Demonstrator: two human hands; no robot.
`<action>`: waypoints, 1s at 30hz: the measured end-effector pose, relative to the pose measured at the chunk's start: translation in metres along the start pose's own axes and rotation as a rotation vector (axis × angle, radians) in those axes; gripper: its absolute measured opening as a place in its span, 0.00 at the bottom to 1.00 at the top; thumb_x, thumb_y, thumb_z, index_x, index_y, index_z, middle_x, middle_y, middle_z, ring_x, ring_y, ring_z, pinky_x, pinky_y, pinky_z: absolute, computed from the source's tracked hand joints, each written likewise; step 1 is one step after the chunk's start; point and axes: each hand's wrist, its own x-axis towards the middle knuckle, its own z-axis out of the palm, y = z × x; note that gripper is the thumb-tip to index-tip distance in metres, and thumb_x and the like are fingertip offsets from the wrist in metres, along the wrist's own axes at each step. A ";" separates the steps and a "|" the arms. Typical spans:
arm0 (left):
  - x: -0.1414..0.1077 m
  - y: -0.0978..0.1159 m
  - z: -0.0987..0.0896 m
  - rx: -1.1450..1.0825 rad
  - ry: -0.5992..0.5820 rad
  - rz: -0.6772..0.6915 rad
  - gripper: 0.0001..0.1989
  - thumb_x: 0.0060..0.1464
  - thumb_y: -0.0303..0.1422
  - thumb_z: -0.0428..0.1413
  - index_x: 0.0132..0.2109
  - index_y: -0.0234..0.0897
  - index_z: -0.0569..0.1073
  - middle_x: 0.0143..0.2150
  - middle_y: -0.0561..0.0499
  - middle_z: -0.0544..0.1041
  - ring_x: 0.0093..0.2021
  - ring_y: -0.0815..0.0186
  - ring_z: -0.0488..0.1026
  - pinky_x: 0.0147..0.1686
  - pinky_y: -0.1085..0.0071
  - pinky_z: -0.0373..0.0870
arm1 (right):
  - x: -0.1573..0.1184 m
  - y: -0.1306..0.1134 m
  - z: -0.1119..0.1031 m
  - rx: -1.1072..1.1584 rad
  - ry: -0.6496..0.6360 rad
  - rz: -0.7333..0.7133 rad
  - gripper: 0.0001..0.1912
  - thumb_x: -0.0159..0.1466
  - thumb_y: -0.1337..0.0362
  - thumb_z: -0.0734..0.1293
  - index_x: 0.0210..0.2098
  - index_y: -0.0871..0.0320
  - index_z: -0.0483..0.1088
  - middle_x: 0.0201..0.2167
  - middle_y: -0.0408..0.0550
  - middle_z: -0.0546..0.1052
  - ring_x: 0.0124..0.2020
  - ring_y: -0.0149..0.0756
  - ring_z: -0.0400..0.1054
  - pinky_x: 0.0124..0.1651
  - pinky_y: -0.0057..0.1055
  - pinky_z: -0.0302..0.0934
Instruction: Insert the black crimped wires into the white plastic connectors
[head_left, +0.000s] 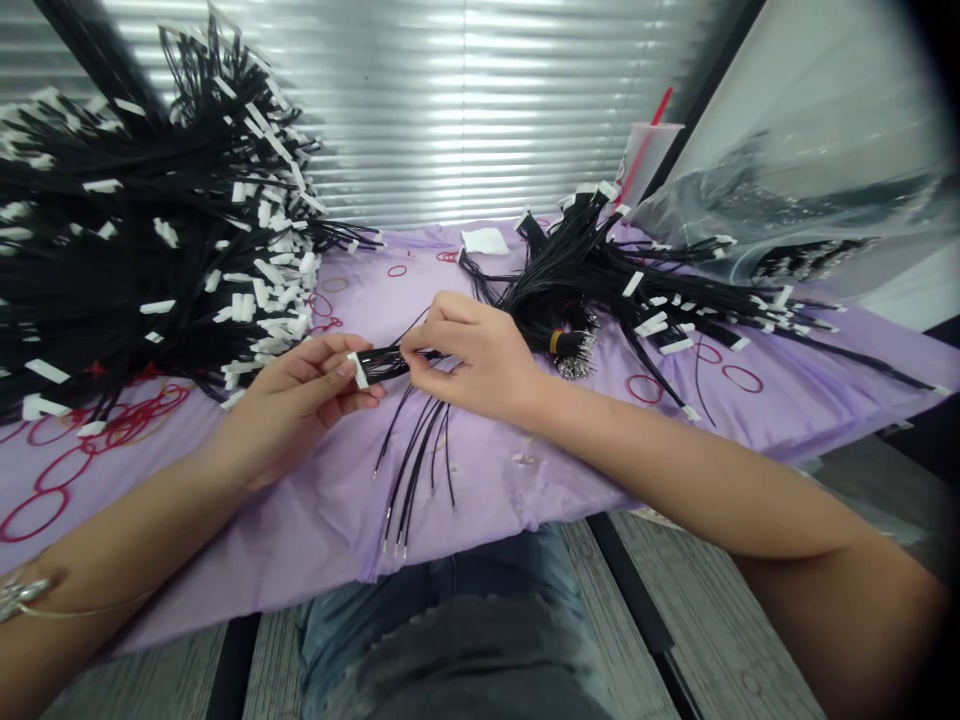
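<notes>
My left hand [315, 392] is closed on the white connector end of a black wire harness [384, 362], fingers below and thumb on top. Just to the right, my right hand [469, 355] pinches the harness's black wires between thumb and fingertips. Several loose black wires [409, 470] with bare metal tips hang from between the hands toward the near edge of the purple cloth [480, 480]. Past my right hand lies a bundle of black wires [574, 350] with metal terminals, bound by a yellow band.
A large heap of black harnesses [150, 230] with white connectors fills the left side. More harnesses [660, 290] spread out at the right, beside a clear plastic bag [795, 220]. Red rubber bands [135, 415] lie at the left. A cup [649, 160] with a red stick stands behind.
</notes>
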 end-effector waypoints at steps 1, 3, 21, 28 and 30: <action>0.000 0.000 0.000 0.004 -0.002 -0.003 0.08 0.53 0.30 0.61 0.42 0.36 0.75 0.34 0.52 0.77 0.32 0.71 0.77 0.37 0.78 0.76 | 0.000 0.000 -0.001 0.002 -0.012 -0.006 0.13 0.62 0.65 0.59 0.33 0.59 0.76 0.27 0.44 0.65 0.28 0.23 0.57 0.32 0.24 0.50; -0.001 0.000 0.000 0.008 -0.010 0.001 0.08 0.54 0.30 0.61 0.42 0.36 0.75 0.35 0.52 0.77 0.32 0.71 0.77 0.37 0.78 0.76 | 0.000 0.001 -0.001 0.012 -0.032 -0.014 0.13 0.62 0.65 0.59 0.33 0.59 0.76 0.27 0.44 0.65 0.28 0.23 0.58 0.32 0.24 0.50; 0.003 0.000 -0.002 -0.003 -0.064 0.006 0.09 0.52 0.28 0.62 0.42 0.34 0.76 0.35 0.51 0.78 0.31 0.70 0.78 0.36 0.77 0.77 | -0.002 0.007 0.010 0.104 0.028 -0.051 0.11 0.62 0.66 0.63 0.33 0.62 0.77 0.27 0.43 0.70 0.29 0.22 0.62 0.34 0.22 0.55; 0.000 0.001 -0.001 0.001 -0.058 -0.049 0.11 0.50 0.29 0.64 0.42 0.33 0.77 0.35 0.50 0.79 0.31 0.69 0.79 0.36 0.77 0.78 | -0.004 0.008 0.017 0.114 -0.015 -0.112 0.11 0.63 0.65 0.63 0.35 0.62 0.77 0.28 0.44 0.71 0.30 0.23 0.63 0.34 0.21 0.56; -0.001 0.001 0.000 0.004 -0.072 -0.050 0.10 0.50 0.29 0.64 0.42 0.34 0.77 0.35 0.50 0.80 0.31 0.69 0.79 0.35 0.77 0.78 | -0.005 0.007 0.018 0.121 0.004 -0.118 0.11 0.64 0.65 0.63 0.35 0.62 0.78 0.28 0.44 0.72 0.30 0.23 0.64 0.34 0.21 0.57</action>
